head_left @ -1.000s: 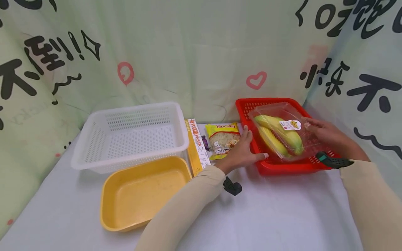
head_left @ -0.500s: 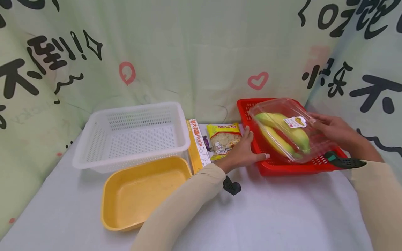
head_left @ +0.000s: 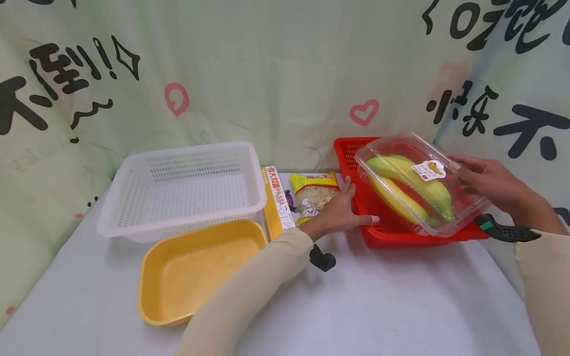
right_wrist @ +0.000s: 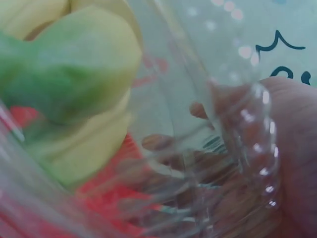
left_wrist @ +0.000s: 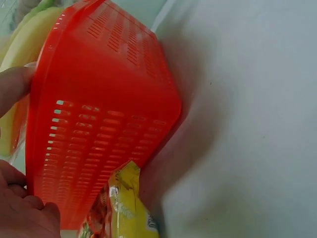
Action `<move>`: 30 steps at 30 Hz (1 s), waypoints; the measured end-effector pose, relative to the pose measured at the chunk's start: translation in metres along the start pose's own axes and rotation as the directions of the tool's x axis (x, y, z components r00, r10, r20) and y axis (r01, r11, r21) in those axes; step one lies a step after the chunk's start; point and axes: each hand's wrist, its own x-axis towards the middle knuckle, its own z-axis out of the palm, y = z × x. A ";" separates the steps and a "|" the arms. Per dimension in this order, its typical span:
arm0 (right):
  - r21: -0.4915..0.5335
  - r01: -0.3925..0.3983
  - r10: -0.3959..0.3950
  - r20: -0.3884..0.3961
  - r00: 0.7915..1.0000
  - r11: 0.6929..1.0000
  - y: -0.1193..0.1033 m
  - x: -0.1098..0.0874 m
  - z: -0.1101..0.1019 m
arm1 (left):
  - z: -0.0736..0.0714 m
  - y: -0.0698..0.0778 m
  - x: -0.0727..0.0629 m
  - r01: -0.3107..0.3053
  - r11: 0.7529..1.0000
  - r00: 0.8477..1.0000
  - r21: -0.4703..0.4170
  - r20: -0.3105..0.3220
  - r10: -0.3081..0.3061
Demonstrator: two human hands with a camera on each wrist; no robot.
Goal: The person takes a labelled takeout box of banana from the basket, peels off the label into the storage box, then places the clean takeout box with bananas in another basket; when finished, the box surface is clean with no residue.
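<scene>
My right hand (head_left: pixel 487 180) grips the right end of a clear plastic clamshell (head_left: pixel 463 190) with yellow-green bananas (head_left: pixel 403 185) inside. The pack is tilted over the red basket (head_left: pixel 378 237), its left edge raised above the basket's inside. Through the plastic in the right wrist view, the fingers (right_wrist: pixel 168 148) spread under the box. At the basket's left front corner, my left hand (head_left: pixel 334 215) holds the rim; in the left wrist view its thumb (left_wrist: pixel 15 87) lies at the rim and its other fingers bend against the perforated side.
Left of the basket lie a yellow noodle packet (head_left: pixel 313 193), a small dark purple item (head_left: pixel 290 200) and a pasta box (head_left: pixel 277 198). A white perforated basket (head_left: pixel 187 230) stands further left, with a yellow tray (head_left: pixel 147 291) in front. A printed curtain (head_left: pixel 276 74) hangs behind the table.
My right hand has shifted right, carrying the banana pack with it and tilting it more. The left hand stays at the red basket's corner.
</scene>
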 end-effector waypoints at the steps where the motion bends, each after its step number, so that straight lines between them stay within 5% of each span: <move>1: -0.004 0.007 -0.007 -0.004 1.000 1.000 -0.001 -0.001 0.000 | -0.003 -0.001 0.000 -0.009 1.000 1.000 0.010 0.003 0.009; 7: -0.011 0.039 -0.039 -0.009 0.999 0.999 -0.009 -0.005 0.001 | -0.023 -0.006 -0.001 -0.024 1.000 0.999 -0.014 0.025 0.025; 13: -0.004 0.072 -0.072 -0.004 0.997 0.997 -0.018 -0.012 0.011 | -0.043 -0.014 -0.006 -0.042 0.985 0.998 -0.168 0.046 0.051; 16: -0.012 0.078 -0.078 0.002 0.997 0.997 -0.024 -0.015 0.014 | -0.053 -0.016 -0.007 -0.045 0.952 0.999 -0.302 -0.020 0.040; 21: -0.012 0.110 -0.110 0.012 0.994 0.994 -0.036 -0.019 0.017 | -0.074 -0.014 -0.010 -0.109 0.858 0.992 -0.502 -0.112 0.061; 24: -0.010 0.138 -0.138 0.014 0.990 0.990 -0.044 -0.023 0.022 | -0.085 -0.008 -0.018 -0.172 0.843 0.984 -0.509 -0.128 0.124; 28: 0.016 0.172 -0.172 0.040 0.984 0.985 -0.054 -0.027 0.031 | -0.094 0.001 -0.033 -0.259 0.879 0.965 -0.399 -0.147 0.218; 30: 0.036 0.171 -0.173 0.053 0.983 0.985 -0.060 -0.029 0.036 | -0.097 0.005 -0.041 -0.300 0.877 0.954 -0.375 -0.144 0.265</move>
